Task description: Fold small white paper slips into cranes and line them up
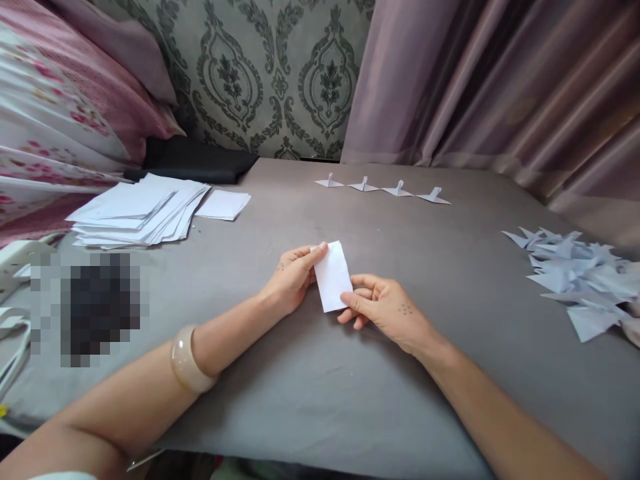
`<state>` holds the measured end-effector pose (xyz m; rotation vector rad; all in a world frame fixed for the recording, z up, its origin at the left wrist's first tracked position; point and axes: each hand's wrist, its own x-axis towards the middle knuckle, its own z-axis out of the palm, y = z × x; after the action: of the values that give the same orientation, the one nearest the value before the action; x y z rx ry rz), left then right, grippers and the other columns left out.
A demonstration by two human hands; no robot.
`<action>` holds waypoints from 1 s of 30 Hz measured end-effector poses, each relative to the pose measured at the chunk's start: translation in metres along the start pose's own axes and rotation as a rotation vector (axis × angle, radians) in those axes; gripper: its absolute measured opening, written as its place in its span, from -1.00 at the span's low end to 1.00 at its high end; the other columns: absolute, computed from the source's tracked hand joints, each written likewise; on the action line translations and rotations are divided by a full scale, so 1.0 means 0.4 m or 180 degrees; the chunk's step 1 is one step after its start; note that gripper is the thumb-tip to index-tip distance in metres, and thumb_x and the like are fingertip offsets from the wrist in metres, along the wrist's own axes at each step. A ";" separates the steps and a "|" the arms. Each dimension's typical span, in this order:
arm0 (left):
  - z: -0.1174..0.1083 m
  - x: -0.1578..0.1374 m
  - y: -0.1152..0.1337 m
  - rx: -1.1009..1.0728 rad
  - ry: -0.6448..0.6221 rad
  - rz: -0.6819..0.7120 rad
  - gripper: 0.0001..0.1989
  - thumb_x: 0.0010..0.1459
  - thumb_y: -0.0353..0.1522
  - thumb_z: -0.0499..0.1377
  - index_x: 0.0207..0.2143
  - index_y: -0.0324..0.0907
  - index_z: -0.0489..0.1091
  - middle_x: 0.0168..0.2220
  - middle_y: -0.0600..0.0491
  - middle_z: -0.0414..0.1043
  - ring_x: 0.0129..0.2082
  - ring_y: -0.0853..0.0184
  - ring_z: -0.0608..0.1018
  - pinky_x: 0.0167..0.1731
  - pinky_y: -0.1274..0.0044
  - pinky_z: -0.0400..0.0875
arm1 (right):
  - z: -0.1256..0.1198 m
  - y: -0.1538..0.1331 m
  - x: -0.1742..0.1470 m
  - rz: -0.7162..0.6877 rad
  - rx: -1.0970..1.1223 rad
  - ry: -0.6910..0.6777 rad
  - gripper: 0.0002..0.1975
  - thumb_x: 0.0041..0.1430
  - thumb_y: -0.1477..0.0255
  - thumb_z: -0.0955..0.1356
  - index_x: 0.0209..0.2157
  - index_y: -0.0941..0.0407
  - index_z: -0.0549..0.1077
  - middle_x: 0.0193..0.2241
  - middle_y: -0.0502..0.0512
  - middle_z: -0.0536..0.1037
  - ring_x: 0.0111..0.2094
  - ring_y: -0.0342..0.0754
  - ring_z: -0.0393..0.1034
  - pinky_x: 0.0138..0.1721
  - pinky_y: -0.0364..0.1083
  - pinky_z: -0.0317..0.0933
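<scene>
A small white rectangle of folded paper (332,279) is held up over the grey cloth, tilted slightly. My left hand (294,277) pinches its upper left edge, thumb on top and fingers behind. At the lower right corner my right hand (383,303) grips the same paper between thumb and fingers. The fingers behind the sheet are partly hidden. A pale bangle (190,360) circles my left forearm.
At the left lie a stack of white sheets (135,213) and a smaller pile of paper (223,204). Several folded paper figures (365,185) line the back. A heap of folded paper pieces (583,267) sits at the right. A black cloth (200,160) lies behind the stack.
</scene>
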<state>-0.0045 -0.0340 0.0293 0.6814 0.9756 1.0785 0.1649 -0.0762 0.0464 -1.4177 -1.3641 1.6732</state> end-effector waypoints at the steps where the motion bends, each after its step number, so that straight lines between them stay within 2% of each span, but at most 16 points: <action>1: -0.004 0.003 0.002 0.0006 0.0019 0.0001 -0.71 -0.07 -0.21 0.35 -0.43 -0.27 0.45 -0.48 0.04 0.47 -0.49 0.39 0.49 -0.37 0.51 0.40 | 0.001 -0.001 -0.001 -0.0027 0.0025 0.0020 -0.59 0.06 0.30 0.40 -0.06 0.16 0.39 -0.48 0.06 0.61 -0.54 -0.17 0.43 -0.47 -0.17 0.29; 6: -0.023 0.019 0.016 0.0048 0.0150 0.0035 -0.71 -0.15 -0.29 0.40 -0.39 -0.27 0.48 -0.44 0.03 0.50 -0.44 0.37 0.51 -0.30 0.49 0.41 | 0.003 -0.001 -0.002 -0.0160 0.0030 0.0109 -0.46 0.05 0.37 0.40 0.08 0.12 0.24 -0.46 0.02 0.59 -0.47 -0.13 0.47 -0.47 -0.16 0.28; 10: -0.026 0.025 0.020 0.0030 0.0124 0.0049 -0.73 -0.13 -0.30 0.39 -0.40 -0.29 0.49 -0.43 0.01 0.50 -0.43 0.39 0.51 -0.30 0.51 0.40 | 0.001 0.009 0.002 -0.0362 -0.0069 0.0115 -0.36 0.07 0.41 0.37 0.19 0.01 0.14 -0.55 -0.11 0.53 -0.52 -0.16 0.43 -0.51 -0.19 0.24; 13: -0.028 0.030 0.019 0.0138 0.0008 0.0062 -0.72 -0.09 -0.27 0.36 -0.39 -0.31 0.48 -0.44 0.00 0.49 -0.43 0.39 0.51 -0.30 0.51 0.41 | -0.001 0.017 0.001 -0.0512 -0.0197 0.0000 -0.44 0.11 0.39 0.34 0.17 -0.03 0.24 -0.57 -0.12 0.48 -0.54 -0.19 0.40 -0.53 -0.20 0.20; 16: -0.035 0.037 0.019 0.0415 -0.0016 0.0216 -0.69 -0.03 -0.23 0.31 -0.32 -0.30 0.48 -0.39 -0.02 0.50 -0.39 0.36 0.52 -0.29 0.49 0.41 | -0.002 0.022 0.001 -0.0536 -0.0341 0.0026 -0.61 0.12 0.36 0.33 0.02 0.04 0.43 -0.50 -0.06 0.50 -0.56 -0.22 0.38 -0.53 -0.20 0.18; 19: -0.046 0.042 0.027 0.0999 0.0157 0.0864 -0.73 0.06 -0.28 0.22 -0.20 -0.24 0.44 -0.23 -0.04 0.51 -0.24 0.31 0.52 -0.21 0.47 0.39 | -0.007 0.023 0.005 -0.0469 -0.0363 0.0272 -0.63 0.11 0.36 0.35 -0.02 0.09 0.46 -0.43 -0.01 0.54 -0.60 -0.25 0.35 -0.56 -0.21 0.16; 22: -0.059 0.037 0.032 0.2186 0.0098 0.1740 -0.74 0.07 -0.46 0.10 -0.17 -0.20 0.43 -0.12 -0.03 0.47 -0.11 0.29 0.46 -0.13 0.44 0.36 | -0.017 0.020 0.013 -0.0282 -0.0280 0.0595 -0.58 0.10 0.36 0.35 0.01 0.14 0.42 -0.43 0.03 0.55 -0.63 -0.25 0.34 -0.64 -0.22 0.10; 26: -0.065 0.027 0.015 0.3721 -0.0839 0.2505 -0.59 0.01 -0.60 0.01 -0.10 -0.17 0.42 -0.04 -0.03 0.41 -0.03 0.24 0.37 -0.04 0.37 0.33 | -0.029 0.007 0.014 0.0052 -0.0017 0.0745 -0.55 0.10 0.39 0.36 0.03 0.25 0.38 -0.58 0.00 0.50 -0.70 -0.27 0.24 -0.68 -0.23 0.04; 30: -0.061 0.032 -0.008 0.4299 -0.1348 0.2872 -0.62 0.10 -0.57 0.03 -0.04 -0.18 0.37 -0.05 -0.05 0.42 -0.03 0.24 0.35 0.00 0.36 0.31 | -0.034 0.000 0.007 0.0200 0.0299 0.0579 -0.56 0.12 0.38 0.36 0.02 0.27 0.37 -0.69 -0.05 0.44 -0.71 -0.28 0.15 -0.65 -0.25 0.03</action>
<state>-0.0232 -0.0230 0.0119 2.5155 0.9340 0.7999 0.1769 -0.0691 0.0463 -1.5312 -1.1377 1.5825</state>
